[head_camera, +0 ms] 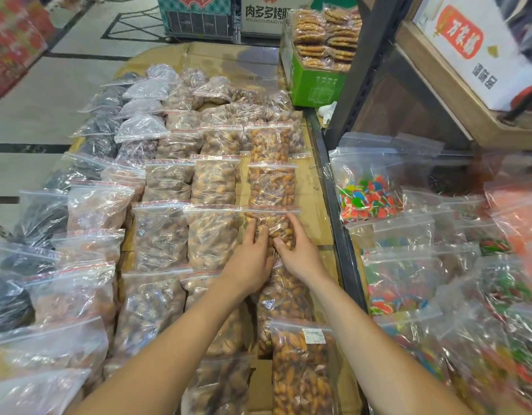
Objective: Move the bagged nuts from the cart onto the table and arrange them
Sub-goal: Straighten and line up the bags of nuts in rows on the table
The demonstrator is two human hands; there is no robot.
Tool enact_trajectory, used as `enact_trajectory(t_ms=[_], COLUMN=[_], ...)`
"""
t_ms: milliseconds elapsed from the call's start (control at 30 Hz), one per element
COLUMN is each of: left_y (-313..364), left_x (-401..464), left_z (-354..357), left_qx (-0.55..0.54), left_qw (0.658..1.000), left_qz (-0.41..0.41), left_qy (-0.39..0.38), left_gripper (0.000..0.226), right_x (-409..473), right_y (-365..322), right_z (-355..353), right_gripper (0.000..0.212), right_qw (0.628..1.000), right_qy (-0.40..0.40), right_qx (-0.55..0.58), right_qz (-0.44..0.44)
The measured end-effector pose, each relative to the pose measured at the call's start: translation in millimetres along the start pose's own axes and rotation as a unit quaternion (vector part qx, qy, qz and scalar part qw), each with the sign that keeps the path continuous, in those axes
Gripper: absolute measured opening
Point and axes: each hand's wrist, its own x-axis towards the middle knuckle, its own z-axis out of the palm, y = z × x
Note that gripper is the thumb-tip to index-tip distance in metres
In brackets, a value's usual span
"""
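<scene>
Clear zip bags of nuts lie in rows on a cardboard-covered table [314,217]. In the rightmost row, a bag of orange-brown nuts [273,223] lies flat under both hands. My left hand [251,259] presses on its left side with fingers spread. My right hand [297,250] grips its right edge, thumb on top. More bags of the same nuts lie beyond [272,185] and nearer [303,369]. Paler nut bags [213,235] fill the row to the left. No cart is visible.
Dark dried-fruit bags [40,217] line the table's left edge. A black metal rail [333,205] bounds the right side, with bags of coloured candy [369,196] beyond it. A green box of biscuits [315,76] stands at the far end, a wooden shelf frame [378,55] beside it.
</scene>
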Motion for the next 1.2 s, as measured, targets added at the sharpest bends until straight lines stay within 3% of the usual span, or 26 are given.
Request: enact_trajectory(t_ms=[167, 333, 433, 567, 667, 733, 800, 967, 1200], left_y=[0.7, -12.6, -8.6, 2.1, 13.1, 19.8, 24.3, 29.6, 22.7], left_x=[3.0, -7.7, -11.4, -49.4, -91.7, -106.3, -108.9, -100.3, -110.3], left_z=[-9.3, 3.4, -4.2, -9.2, 8.0, 24.3, 36.2, 53.8, 55.7], left_qx=[0.037, 0.093, 0.045, -0.034, -0.090, -0.115, -0.128, -0.204, -0.207], left_qw=[0.998, 0.994, 0.998, 0.996, 0.993, 0.991, 0.988, 0.971, 0.971], left_qz=[0.008, 0.038, 0.031, 0.029, -0.006, -0.048, -0.073, -0.114, -0.087], left_qy=[-0.049, -0.032, -0.019, 0.080, 0.072, 0.039, 0.033, 0.058, 0.086], left_gripper=[0.077, 0.080, 0.065, 0.045, 0.033, 0.036, 0.044, 0.052, 0.059], right_x=[-5.6, -11.8, -17.9, -42.7, -66.4, -76.8, -82.6, -97.4, -114.2], right_y=[9.4, 16.3, 12.1, 19.6, 31.6, 40.3, 44.6, 40.9, 46.9], right_z=[-11.9, -14.1, -8.9, -16.4, -24.1, -22.3, -17.0, -9.1, -1.4], right_gripper=[0.087, 0.078, 0.070, 0.053, 0.053, 0.066, 0.066, 0.048, 0.053], right_qw=[0.999, 0.998, 0.998, 0.999, 0.995, 0.988, 0.985, 0.994, 0.992], right_qy=[-0.049, -0.054, -0.024, 0.047, 0.000, -0.071, -0.101, -0.065, -0.075], right_qx=[-0.005, -0.015, -0.046, -0.023, -0.004, -0.028, -0.031, -0.008, 0.035], right_qz=[-0.008, -0.018, -0.017, 0.015, 0.095, 0.135, 0.134, 0.086, 0.093])
